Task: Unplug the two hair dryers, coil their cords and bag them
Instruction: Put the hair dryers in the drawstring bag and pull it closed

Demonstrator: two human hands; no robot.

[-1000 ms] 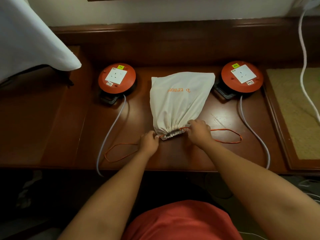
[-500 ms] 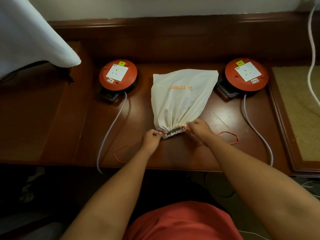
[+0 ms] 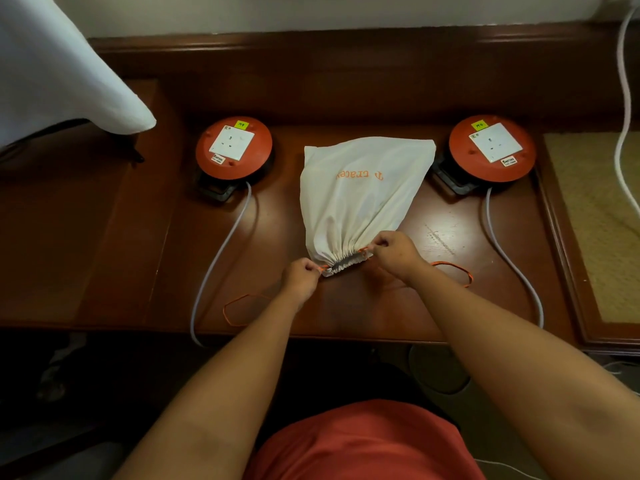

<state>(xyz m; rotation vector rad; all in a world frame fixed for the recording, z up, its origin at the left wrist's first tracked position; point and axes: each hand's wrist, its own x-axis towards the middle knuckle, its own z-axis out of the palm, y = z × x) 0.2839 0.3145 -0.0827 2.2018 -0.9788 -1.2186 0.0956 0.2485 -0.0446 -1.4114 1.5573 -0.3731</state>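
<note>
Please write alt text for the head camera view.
Two hands, left hand and right hand, pinch the thin orange drawstring at the gathered mouth of a cream cloth bag on a dark wooden desk, between two round orange socket reels.

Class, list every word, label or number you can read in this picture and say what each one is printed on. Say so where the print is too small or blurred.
"tracey", orange, upside down to the camera, last letters unsure: on the cloth bag.
"M9", handwritten, yellow sticker: on the left reel.
"M9", yellow sticker: on the right reel.
White stickers on both reels: too small to read.
</note>
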